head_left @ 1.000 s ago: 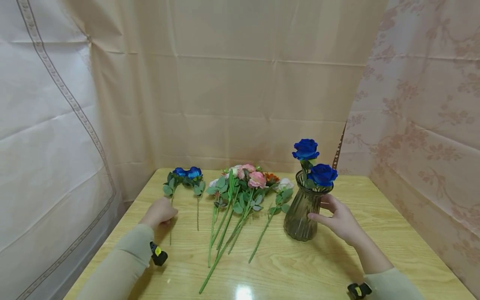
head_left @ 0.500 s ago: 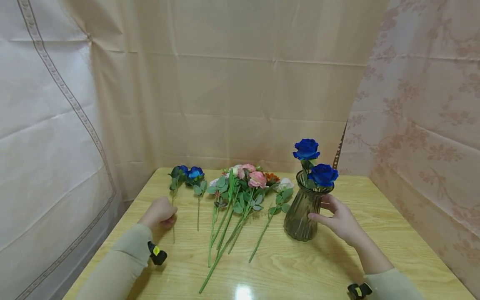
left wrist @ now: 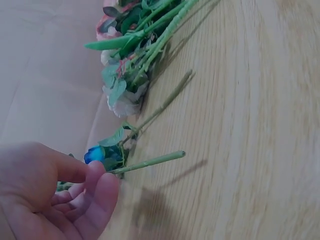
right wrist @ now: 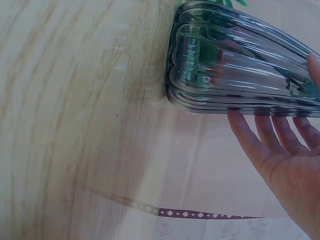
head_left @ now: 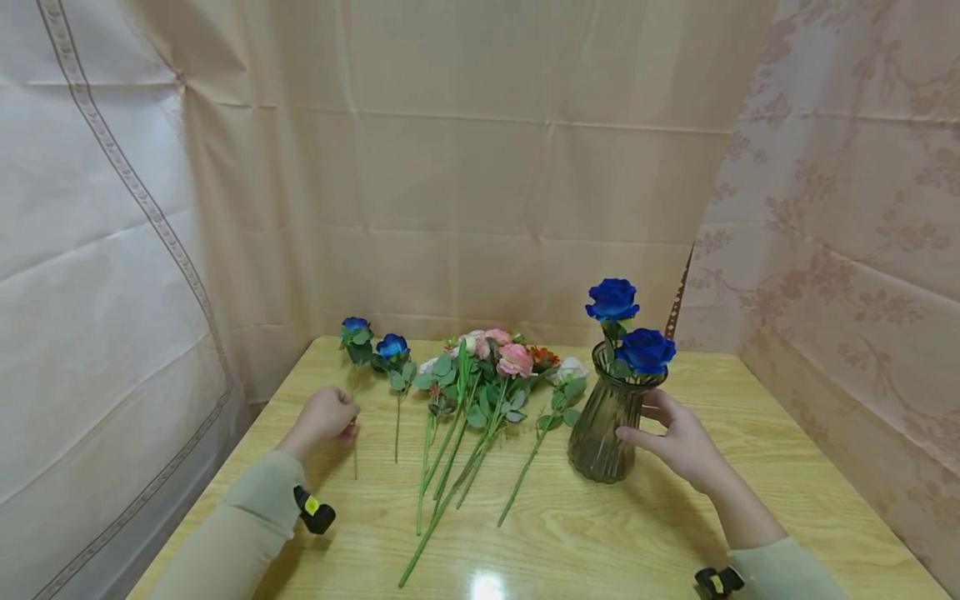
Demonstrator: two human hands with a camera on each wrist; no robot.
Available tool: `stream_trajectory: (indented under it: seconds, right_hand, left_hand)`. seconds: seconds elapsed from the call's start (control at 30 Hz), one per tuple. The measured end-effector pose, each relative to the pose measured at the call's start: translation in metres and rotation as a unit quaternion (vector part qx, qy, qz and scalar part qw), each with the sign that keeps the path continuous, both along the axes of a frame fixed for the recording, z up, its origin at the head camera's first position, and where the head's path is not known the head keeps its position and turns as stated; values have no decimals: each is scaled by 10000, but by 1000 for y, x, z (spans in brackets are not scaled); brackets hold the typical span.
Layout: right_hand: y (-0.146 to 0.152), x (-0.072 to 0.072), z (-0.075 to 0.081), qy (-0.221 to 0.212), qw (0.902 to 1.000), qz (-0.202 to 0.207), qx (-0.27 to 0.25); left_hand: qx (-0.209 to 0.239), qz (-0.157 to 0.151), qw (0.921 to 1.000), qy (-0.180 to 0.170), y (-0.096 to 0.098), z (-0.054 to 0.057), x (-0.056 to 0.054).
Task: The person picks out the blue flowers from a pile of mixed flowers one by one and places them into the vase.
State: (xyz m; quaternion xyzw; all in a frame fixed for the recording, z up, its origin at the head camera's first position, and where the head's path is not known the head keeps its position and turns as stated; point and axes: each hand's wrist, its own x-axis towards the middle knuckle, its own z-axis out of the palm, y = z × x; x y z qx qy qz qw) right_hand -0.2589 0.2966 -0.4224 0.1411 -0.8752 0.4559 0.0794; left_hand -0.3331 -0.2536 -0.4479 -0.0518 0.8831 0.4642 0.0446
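Note:
At the left of the table, my left hand pinches the stem of a blue rose, whose bloom is lifted off the wood. In the left wrist view the stem's cut end pokes out past the fingertips, above its shadow. A second blue rose lies just right of it. My right hand holds the ribbed smoky glass vase from its right side, thumb in front. Two blue roses stand in that vase, which is upright on the table.
Mid-table lies a bunch of pink flowers, with white and orange blooms and long green stems pointing toward me. A white rose lies between the bunch and the vase. Beige curtain cloth hangs behind the wooden table.
The left-hand blue rose has been raised from the table and its bloom has swung upright, its stem shifting slightly right. My right hand and the vase have stayed in place.

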Motion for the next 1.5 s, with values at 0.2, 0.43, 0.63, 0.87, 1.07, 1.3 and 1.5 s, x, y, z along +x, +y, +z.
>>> stream_trajectory:
  seconds: [0.2, 0.43, 0.63, 0.87, 1.07, 1.3, 1.5]
  right_hand:
    - [0, 0, 1, -24, 10000, -21, 26]
    - [0, 0, 1, 5, 10000, -3, 33]
    - [1, 0, 1, 10, 10000, 0, 31]
    - [1, -1, 0, -4, 10000, -4, 22]
    - [1, -2, -2, -22, 10000, 38, -29]
    - [1, -1, -1, -21, 10000, 51, -59]
    - [1, -1, -2, 16, 10000, 53, -61]
  left_hand:
    - [-36, 10, 9995, 306, 8, 5, 0]
    - [-28, -56, 9966, 819, 20, 12, 5]
    - [33, -101, 9915, 1293, 33, 19, 8]
    - [144, -165, 9872, 1582, 48, 27, 13]
    - [176, -229, 9830, 1812, 58, 30, 16]
    - [115, -409, 9730, 2269, 70, 31, 21]
    - [-103, -615, 9602, 2724, 85, 32, 27]
